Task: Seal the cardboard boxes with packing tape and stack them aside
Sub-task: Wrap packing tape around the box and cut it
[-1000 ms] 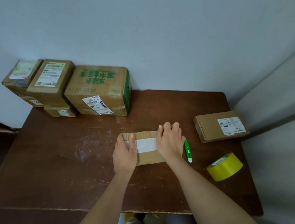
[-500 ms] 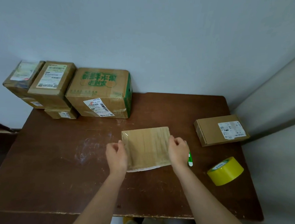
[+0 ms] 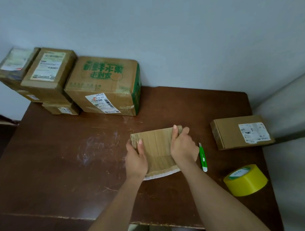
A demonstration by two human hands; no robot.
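Observation:
A small flat cardboard box (image 3: 156,147) lies in the middle of the brown table (image 3: 67,164), its plain side up, a white edge showing at its near end. My left hand (image 3: 136,158) grips its left edge, thumb on top. My right hand (image 3: 182,146) grips its right side, fingers curled over the far right corner. A yellow roll of packing tape (image 3: 245,182) rests on the table to the right. A green cutter (image 3: 203,157) lies just right of my right hand.
A flat labelled box (image 3: 240,132) sits at the table's right edge. Against the wall at the back left stand a large box with green print (image 3: 104,87) and several smaller stacked boxes (image 3: 47,74). A grey surface (image 3: 288,103) borders the table on the right.
The small box was turned over from its taped, labelled side to its plain side. My hands shifted from pressing on top to gripping its two sides, the right one moving to the far corner.

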